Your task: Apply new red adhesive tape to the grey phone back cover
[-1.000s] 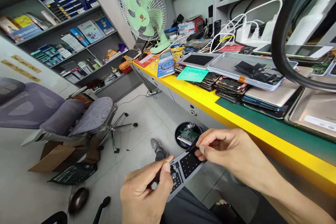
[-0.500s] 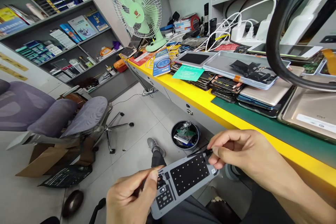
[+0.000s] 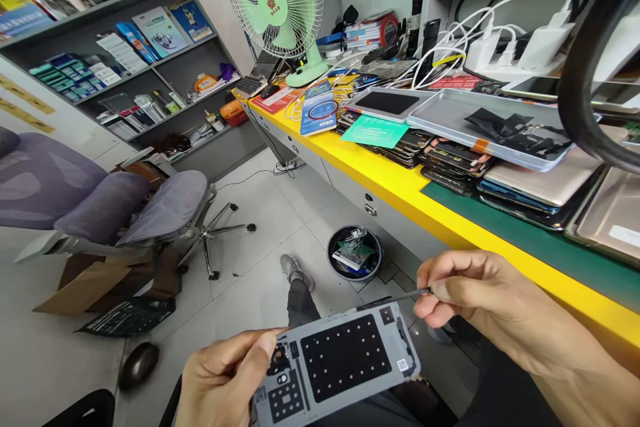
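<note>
Strip [image 3: 406,295], thin, dark, runs from grey panel's [image 3: 345,357] edge to right hand's [image 3: 470,293] pinch; left hand [image 3: 225,373] grips panel's end. Sharp pull could snap strip or twist panel loose.

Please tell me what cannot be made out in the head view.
All in the head view:
Far side of the panel: turned away.
Its left end: behind the left hand.
Right end of the strip: covered by the right hand.
Print on the label: too small.
Top of the fan: cut off by the top edge.
</note>
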